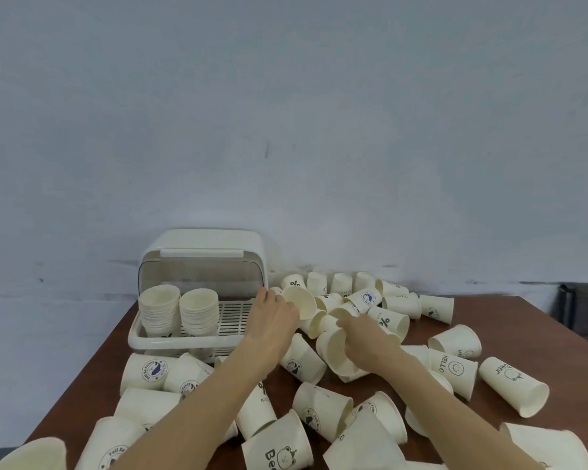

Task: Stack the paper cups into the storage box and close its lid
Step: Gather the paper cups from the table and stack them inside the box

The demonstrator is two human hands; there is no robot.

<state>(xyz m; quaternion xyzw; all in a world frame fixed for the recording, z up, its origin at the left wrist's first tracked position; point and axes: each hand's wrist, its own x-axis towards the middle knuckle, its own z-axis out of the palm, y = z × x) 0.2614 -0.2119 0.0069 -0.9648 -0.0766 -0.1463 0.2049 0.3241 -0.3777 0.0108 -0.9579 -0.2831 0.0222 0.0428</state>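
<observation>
Nearest, below both wrists: loose paper cups (321, 410) lying on their sides across a brown table (530, 317). Further on, right hand (365, 340) curled around a tipped cup (335, 352). Slightly beyond and to its left, left hand (274, 318) pinching the rim of another cup (299, 301). Left of that hand, storage box (201, 290), lid raised, holding two nested cup stacks (179, 310). Probably light, thin, easily crushed; best held gently around the wall near the rim.

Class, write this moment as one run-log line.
stage: gathering cups | left hand: holds cup | right hand: grips cup | storage box: two stacks inside, lid open | table: many loose cups
</observation>
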